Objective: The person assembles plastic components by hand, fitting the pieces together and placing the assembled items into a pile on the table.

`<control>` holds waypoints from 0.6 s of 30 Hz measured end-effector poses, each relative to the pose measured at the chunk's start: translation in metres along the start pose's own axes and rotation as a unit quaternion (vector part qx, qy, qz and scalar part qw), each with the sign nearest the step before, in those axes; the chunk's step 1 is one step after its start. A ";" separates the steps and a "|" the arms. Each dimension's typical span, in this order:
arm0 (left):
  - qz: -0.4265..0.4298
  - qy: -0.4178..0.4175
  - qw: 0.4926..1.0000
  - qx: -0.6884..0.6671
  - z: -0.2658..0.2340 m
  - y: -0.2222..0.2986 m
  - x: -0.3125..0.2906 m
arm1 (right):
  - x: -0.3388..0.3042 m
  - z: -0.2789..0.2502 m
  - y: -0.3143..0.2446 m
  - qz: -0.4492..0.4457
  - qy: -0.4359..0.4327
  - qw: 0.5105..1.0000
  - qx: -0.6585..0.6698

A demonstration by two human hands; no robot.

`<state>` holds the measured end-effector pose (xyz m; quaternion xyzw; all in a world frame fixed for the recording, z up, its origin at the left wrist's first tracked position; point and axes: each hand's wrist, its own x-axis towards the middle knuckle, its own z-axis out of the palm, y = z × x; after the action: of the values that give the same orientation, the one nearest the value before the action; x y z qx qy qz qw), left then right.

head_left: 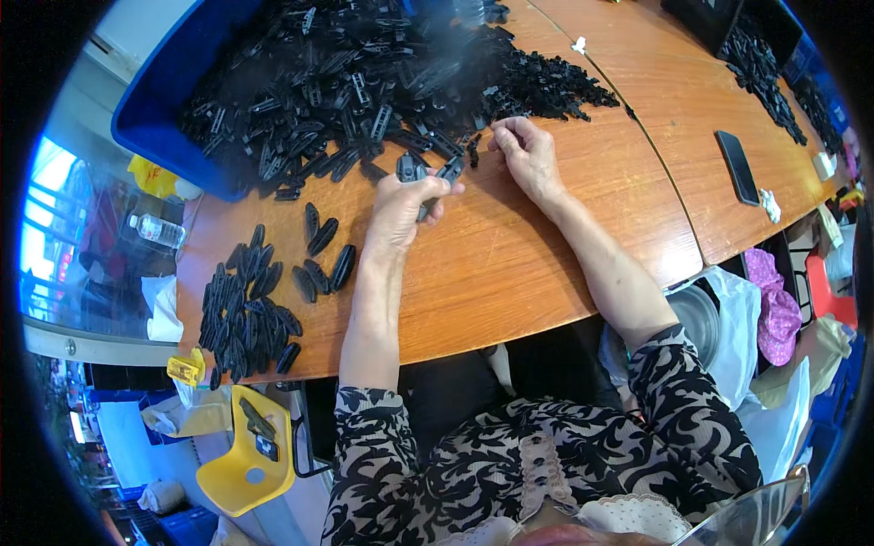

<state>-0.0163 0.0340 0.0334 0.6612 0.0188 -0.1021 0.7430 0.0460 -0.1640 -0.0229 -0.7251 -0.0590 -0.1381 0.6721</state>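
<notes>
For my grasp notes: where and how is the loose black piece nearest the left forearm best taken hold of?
Probably pinch the black piece mid-length, from above: it lies long and narrow on the table, a similar piece close at its left.

The parts are black, the table orange-brown, the bin blue, the sleeves black-and-beige swirled.
</notes>
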 end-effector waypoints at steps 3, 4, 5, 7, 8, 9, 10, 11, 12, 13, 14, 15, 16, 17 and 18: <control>0.007 0.039 0.999 -0.003 0.001 -0.003 -0.005 | -0.009 0.006 -0.008 0.087 -0.106 0.985 0.102; 0.007 0.037 0.999 -0.003 0.004 -0.005 -0.003 | -0.011 0.007 -0.007 0.036 -0.128 0.989 0.069; 0.023 0.047 0.999 -0.009 0.006 -0.008 -0.001 | -0.012 0.009 -0.006 0.036 -0.127 0.989 0.067; 0.039 0.057 0.998 -0.014 0.006 -0.010 0.002 | -0.013 0.012 -0.003 -0.118 -0.017 0.978 -0.170; 0.049 0.068 0.996 -0.016 0.004 -0.010 0.003 | -0.010 0.007 -0.002 -0.170 0.000 0.956 -0.238; 0.061 0.079 0.995 -0.018 0.001 -0.007 0.003 | -0.010 0.006 -0.001 -0.171 -0.001 0.956 -0.238; 0.048 0.084 0.995 0.002 -0.004 -0.003 0.001 | -0.011 0.005 0.000 -0.152 -0.020 0.951 -0.269; 0.049 0.085 0.995 0.002 -0.010 0.002 -0.002 | -0.011 0.006 0.001 -0.134 -0.039 0.944 -0.298; 0.052 0.114 0.989 0.083 -0.019 0.007 -0.006 | -0.014 0.009 -0.002 -0.136 -0.043 0.944 -0.296; 0.055 0.143 0.975 0.163 -0.029 0.012 -0.012 | -0.017 0.013 -0.005 -0.180 -0.049 0.931 -0.314; 0.067 0.169 0.961 0.209 -0.050 0.006 -0.015 | -0.019 0.018 -0.009 -0.224 -0.055 0.915 -0.331; 0.039 0.192 0.928 0.317 -0.064 0.007 -0.021 | -0.017 0.016 -0.004 -0.224 -0.056 0.916 -0.329; 0.045 0.233 0.863 0.446 -0.075 0.003 -0.029 | -0.015 0.014 0.002 -0.242 -0.066 0.895 -0.369; 0.050 0.269 0.778 0.566 -0.084 -0.001 -0.039 | -0.013 0.010 0.009 -0.259 -0.075 0.872 -0.409; 0.046 0.277 0.772 0.570 -0.096 -0.003 -0.054 | -0.014 0.013 0.010 -0.268 -0.088 0.863 -0.419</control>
<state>-0.0595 0.1352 0.0270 0.9630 0.1323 0.1278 0.1967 0.0372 -0.1506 -0.0376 -0.9038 -0.2463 -0.2606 0.2337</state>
